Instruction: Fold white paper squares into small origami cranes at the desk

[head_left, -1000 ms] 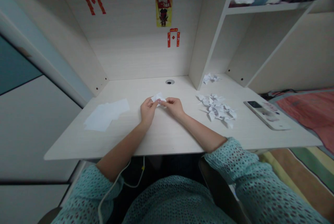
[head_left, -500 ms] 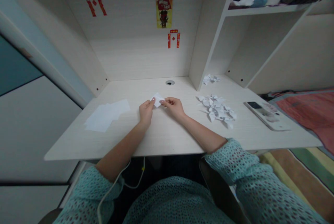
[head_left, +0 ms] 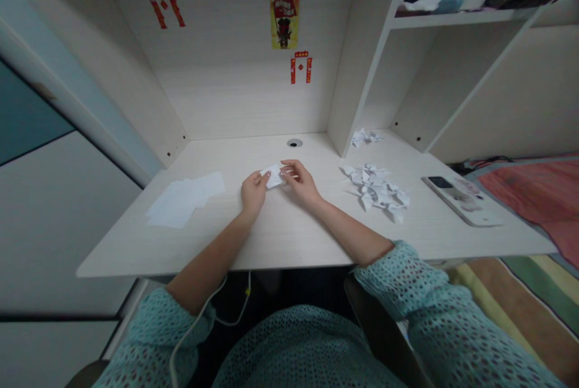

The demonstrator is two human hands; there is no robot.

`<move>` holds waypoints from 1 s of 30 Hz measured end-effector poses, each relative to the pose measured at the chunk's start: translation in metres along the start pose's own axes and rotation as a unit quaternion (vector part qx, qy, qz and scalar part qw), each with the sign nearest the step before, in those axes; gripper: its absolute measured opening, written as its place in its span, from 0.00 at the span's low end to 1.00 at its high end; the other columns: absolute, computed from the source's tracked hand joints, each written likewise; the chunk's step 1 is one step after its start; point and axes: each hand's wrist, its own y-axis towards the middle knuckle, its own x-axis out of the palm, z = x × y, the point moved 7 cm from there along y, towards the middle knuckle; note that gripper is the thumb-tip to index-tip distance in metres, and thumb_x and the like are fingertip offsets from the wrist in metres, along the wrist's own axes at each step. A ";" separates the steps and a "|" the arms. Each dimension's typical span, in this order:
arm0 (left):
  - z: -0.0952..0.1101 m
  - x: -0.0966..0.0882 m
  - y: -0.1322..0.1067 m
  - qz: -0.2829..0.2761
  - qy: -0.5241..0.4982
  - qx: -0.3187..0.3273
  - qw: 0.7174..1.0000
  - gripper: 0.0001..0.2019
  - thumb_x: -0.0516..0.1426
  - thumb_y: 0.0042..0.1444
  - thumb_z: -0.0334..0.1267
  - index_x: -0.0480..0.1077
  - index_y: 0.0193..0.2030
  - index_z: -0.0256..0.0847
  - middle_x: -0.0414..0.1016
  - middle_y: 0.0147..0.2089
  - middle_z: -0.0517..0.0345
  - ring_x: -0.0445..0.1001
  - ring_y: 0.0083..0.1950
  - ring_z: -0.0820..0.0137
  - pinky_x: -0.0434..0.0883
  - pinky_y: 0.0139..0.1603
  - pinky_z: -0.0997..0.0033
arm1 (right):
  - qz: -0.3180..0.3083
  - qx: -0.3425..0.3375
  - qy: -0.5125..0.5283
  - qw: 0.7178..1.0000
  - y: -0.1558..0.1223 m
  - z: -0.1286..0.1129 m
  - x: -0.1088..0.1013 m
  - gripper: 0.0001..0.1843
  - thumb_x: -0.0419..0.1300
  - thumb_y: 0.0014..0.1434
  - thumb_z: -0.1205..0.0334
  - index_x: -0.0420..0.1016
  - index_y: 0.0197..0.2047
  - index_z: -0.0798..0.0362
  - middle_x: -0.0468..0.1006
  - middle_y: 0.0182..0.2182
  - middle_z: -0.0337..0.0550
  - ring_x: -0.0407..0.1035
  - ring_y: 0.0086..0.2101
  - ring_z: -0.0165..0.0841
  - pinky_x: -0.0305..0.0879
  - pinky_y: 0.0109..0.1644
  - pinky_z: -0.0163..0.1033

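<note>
A small piece of folded white paper (head_left: 272, 175) is held between both my hands over the middle of the pale wooden desk (head_left: 289, 237). My left hand (head_left: 253, 192) pinches its left side with thumb and fingers closed. On the right, my right hand (head_left: 300, 181) grips the paper's other edge, fingers curled over it. Both forearms reach out from teal knit sleeves.
A loose stack of flat white paper sheets (head_left: 185, 198) lies at the left. A pile of several folded paper shapes (head_left: 375, 186) sits at the right, with a few more (head_left: 365, 136) in the shelf nook. A phone (head_left: 461, 198) lies at the far right. Cable hole (head_left: 294, 143) at the back.
The paper has been lowered and flattened between the fingers. My right hand has shifted slightly forward over its right edge; the left hand has hardly moved.
</note>
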 end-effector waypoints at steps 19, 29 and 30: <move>-0.005 0.022 -0.008 -0.123 -0.057 -0.100 0.986 0.20 0.60 0.45 0.54 0.74 0.33 0.37 0.75 0.34 0.54 0.71 0.37 0.70 0.65 0.36 0.74 | 0.055 0.057 0.070 0.994 -0.004 0.005 -0.007 0.24 0.69 0.39 0.49 0.76 0.38 0.53 0.77 0.24 0.39 0.68 0.25 0.30 0.61 0.30 0.34; 0.008 0.013 -0.003 -0.080 -0.019 -0.007 0.997 0.15 0.61 0.47 0.48 0.74 0.32 0.37 0.76 0.33 0.55 0.73 0.35 0.70 0.66 0.37 0.73 | 0.042 -0.013 -0.028 0.999 -0.005 -0.010 -0.007 0.18 0.65 0.45 0.49 0.77 0.37 0.51 0.79 0.31 0.42 0.70 0.29 0.31 0.64 0.36 0.36; 0.011 0.013 -0.002 -0.079 -0.011 0.009 0.997 0.14 0.60 0.47 0.47 0.74 0.33 0.37 0.76 0.33 0.55 0.73 0.35 0.69 0.66 0.38 0.73 | 0.044 -0.020 -0.041 0.998 -0.004 -0.010 -0.007 0.18 0.66 0.44 0.50 0.78 0.37 0.51 0.79 0.32 0.42 0.69 0.30 0.31 0.64 0.36 0.36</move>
